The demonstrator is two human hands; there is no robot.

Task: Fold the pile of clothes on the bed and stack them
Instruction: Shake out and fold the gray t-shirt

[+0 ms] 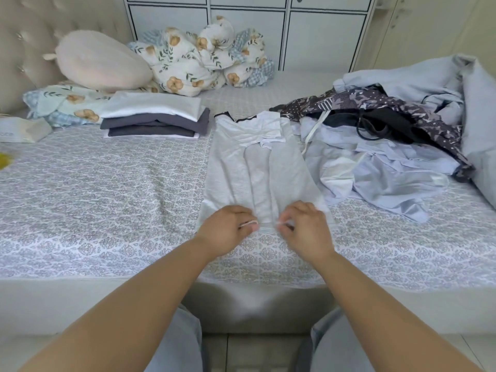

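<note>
A light grey garment with a black-trimmed neckline lies flat on the bed, its sides folded in to a long strip. My left hand pinches its near hem on the left. My right hand pinches the same hem a little to the right. A stack of folded clothes, white on top of dark grey, sits at the back left. The unfolded pile of pale blue, black and patterned purple clothes lies to the right of the garment.
The bed has a grey patterned sheet. A floral duvet and a cream pillow lie at the head. A pale blue blanket is heaped at the far right. White cabinets stand behind.
</note>
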